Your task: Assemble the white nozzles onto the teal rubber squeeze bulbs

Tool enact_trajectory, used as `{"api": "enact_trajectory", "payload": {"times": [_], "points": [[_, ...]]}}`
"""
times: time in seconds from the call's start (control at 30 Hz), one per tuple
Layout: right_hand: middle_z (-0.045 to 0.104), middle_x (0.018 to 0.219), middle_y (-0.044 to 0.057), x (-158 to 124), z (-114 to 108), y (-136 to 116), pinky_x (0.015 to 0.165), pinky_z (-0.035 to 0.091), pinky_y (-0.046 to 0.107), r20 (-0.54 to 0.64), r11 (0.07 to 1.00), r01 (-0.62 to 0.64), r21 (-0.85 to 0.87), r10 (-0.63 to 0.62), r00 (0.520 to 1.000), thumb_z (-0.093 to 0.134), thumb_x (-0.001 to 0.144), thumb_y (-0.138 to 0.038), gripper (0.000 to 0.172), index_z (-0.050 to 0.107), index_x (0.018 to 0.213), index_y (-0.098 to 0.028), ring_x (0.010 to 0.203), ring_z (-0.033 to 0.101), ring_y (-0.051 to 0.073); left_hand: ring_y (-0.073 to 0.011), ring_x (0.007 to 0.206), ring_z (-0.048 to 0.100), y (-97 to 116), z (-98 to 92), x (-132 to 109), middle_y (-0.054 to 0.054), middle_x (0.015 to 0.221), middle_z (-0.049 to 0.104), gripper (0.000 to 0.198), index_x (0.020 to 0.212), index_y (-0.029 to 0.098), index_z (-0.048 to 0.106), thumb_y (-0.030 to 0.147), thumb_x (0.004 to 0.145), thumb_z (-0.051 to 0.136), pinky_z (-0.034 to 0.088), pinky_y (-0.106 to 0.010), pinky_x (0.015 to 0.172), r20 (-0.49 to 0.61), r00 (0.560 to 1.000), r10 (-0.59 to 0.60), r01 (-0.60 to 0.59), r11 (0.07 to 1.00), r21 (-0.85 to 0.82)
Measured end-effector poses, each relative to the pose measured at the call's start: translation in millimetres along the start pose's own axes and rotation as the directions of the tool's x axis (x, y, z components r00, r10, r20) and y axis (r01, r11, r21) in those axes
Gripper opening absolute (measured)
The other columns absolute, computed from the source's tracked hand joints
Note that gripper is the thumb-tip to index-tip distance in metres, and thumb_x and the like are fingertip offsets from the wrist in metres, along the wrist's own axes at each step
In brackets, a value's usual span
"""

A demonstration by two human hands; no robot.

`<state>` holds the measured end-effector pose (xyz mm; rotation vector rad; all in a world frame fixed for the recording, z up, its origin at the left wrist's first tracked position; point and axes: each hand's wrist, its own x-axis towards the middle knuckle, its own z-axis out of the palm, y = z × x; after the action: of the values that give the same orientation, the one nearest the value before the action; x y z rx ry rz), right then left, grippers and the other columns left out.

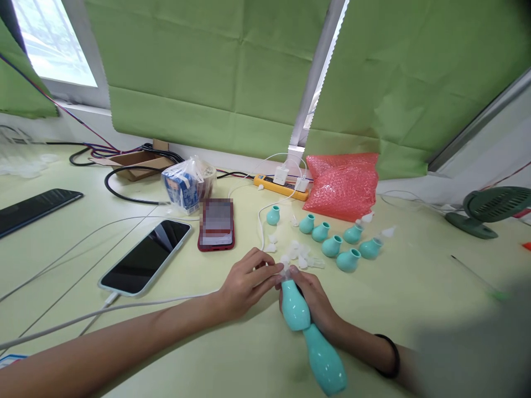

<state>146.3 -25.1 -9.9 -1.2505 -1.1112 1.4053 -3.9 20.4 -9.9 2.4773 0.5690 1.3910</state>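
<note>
My right hand (315, 298) is wrapped round a glossy teal bulb-shaped piece (295, 307), its neck pointing away from me. A second, longer teal piece (326, 359) adjoins its near end; whether the two are joined I cannot tell. At the neck, the fingers of my left hand (251, 282) pinch a small translucent white tip (285, 266), partly hidden by the fingertips. Just beyond lies a loose pile of white translucent tips (297, 251). Several small open-necked teal bulbs (332, 246) stand or lean to the right of it, two with white tips at their necks.
Left of my hands lie a phone on a cable (145, 258) and a red-cased phone (216, 225). Behind are a bagged blue carton (182, 185), a yellow power strip (280, 186) and a red bubble-wrap pouch (342, 185). A green fan (489, 207) stands right. White cables cross the left side.
</note>
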Motion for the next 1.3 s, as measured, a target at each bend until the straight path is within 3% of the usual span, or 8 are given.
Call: {"api": "enact_trajectory", "payload": {"times": [0.27, 0.43, 0.6, 0.77, 0.97, 1.03, 1.17, 1.3], "points": [[0.052, 0.050, 0.000, -0.4, 4.6, -3.4, 0.048, 0.037, 0.025, -0.052, 0.999, -0.028, -0.018, 0.027, 0.998, 0.046, 0.070, -0.057, 0.046, 0.057, 0.066, -0.013, 0.047, 0.047, 0.013, -0.0128, 0.063, 0.043, -1.9, 3.3, -0.9, -0.007, 0.071, 0.057, 0.015, 0.086, 0.013, 0.056, 0.008, 0.072, 0.056, 0.041, -0.027, 0.054, -0.064, 0.980, 0.190, -0.175, 0.967, 0.186], [0.052, 0.050, -0.001, -0.8, 4.3, -3.9, 0.049, 0.037, 0.024, -0.075, 0.999, -0.032, -0.012, 0.031, 0.997, 0.048, 0.067, -0.057, 0.046, 0.058, 0.065, -0.013, 0.048, 0.047, 0.012, -0.0130, 0.063, 0.043, -2.3, 3.7, -1.6, -0.006, 0.069, 0.058, 0.012, 0.080, 0.014, 0.056, 0.007, 0.070, 0.057, 0.042, -0.027, 0.055, -0.090, 0.984, 0.151, -0.138, 0.981, 0.136], [0.053, 0.047, 0.000, 6.4, 0.0, -4.3, 0.048, 0.036, 0.024, 0.005, 1.000, -0.019, -0.024, 0.019, 1.000, 0.045, 0.068, -0.059, 0.049, 0.059, 0.065, -0.012, 0.045, 0.048, 0.012, -0.0133, 0.066, 0.046, -4.8, 1.0, 3.6, -0.006, 0.069, 0.059, 0.011, 0.083, 0.013, 0.055, 0.007, 0.074, 0.053, 0.044, -0.028, 0.059, -0.054, 0.994, 0.093, -0.090, 0.995, 0.045], [0.051, 0.044, -0.001, 12.7, -4.1, -5.2, 0.045, 0.034, 0.023, 0.041, 0.997, -0.034, -0.063, 0.037, 0.998, 0.045, 0.067, -0.060, 0.050, 0.056, 0.059, -0.012, 0.042, 0.045, 0.011, -0.0147, 0.069, 0.045, -11.4, -3.5, 9.5, -0.006, 0.068, 0.058, 0.006, 0.077, 0.014, 0.055, 0.011, 0.076, 0.050, 0.044, -0.027, 0.059, 0.032, 0.982, 0.186, -0.189, 0.959, 0.210], [0.047, 0.048, -0.001, 9.5, -0.8, -3.1, 0.046, 0.034, 0.022, 0.031, 1.000, -0.016, -0.025, 0.017, 0.999, 0.049, 0.066, -0.058, 0.045, 0.053, 0.058, -0.013, 0.045, 0.043, 0.010, -0.0168, 0.071, 0.044, -15.3, -7.1, 7.7, -0.007, 0.068, 0.057, 0.006, 0.078, 0.009, 0.053, 0.007, 0.075, 0.048, 0.044, -0.028, 0.060, 0.238, 0.916, 0.322, -0.394, 0.831, 0.394], [0.048, 0.050, -0.001, 7.8, 2.1, -3.0, 0.047, 0.035, 0.023, -0.011, 0.999, -0.031, 0.019, 0.032, 0.999, 0.050, 0.065, -0.058, 0.044, 0.052, 0.058, -0.014, 0.046, 0.043, 0.010, -0.0171, 0.071, 0.044, -14.1, -5.7, 6.5, -0.007, 0.068, 0.057, 0.004, 0.077, 0.010, 0.052, 0.008, 0.075, 0.048, 0.043, -0.027, 0.059, 0.208, 0.932, 0.298, -0.359, 0.844, 0.398], [0.048, 0.050, -0.001, 8.1, 4.1, -2.4, 0.047, 0.036, 0.024, -0.100, 0.996, -0.033, 0.086, 0.041, 0.994, 0.050, 0.063, -0.059, 0.044, 0.049, 0.057, -0.016, 0.047, 0.043, 0.012, -0.0161, 0.072, 0.043, -11.2, -3.1, 5.9, -0.005, 0.069, 0.057, 0.004, 0.075, 0.013, 0.049, 0.010, 0.076, 0.046, 0.043, -0.026, 0.057, 0.096, 0.989, 0.117, -0.141, 0.942, 0.303], [0.048, 0.052, -0.001, 9.8, 0.5, -0.6, 0.050, 0.037, 0.025, -0.195, 0.995, 0.031, 0.094, -0.013, 0.981, 0.042, 0.068, -0.061, 0.046, 0.049, 0.059, -0.017, 0.048, 0.043, 0.012, -0.0144, 0.068, 0.043, -13.3, -4.9, 8.2, -0.003, 0.065, 0.055, 0.006, 0.072, 0.015, 0.049, 0.013, 0.077, 0.045, 0.041, -0.024, 0.056, 0.040, 0.997, -0.063, 0.053, 0.974, 0.220]]}}
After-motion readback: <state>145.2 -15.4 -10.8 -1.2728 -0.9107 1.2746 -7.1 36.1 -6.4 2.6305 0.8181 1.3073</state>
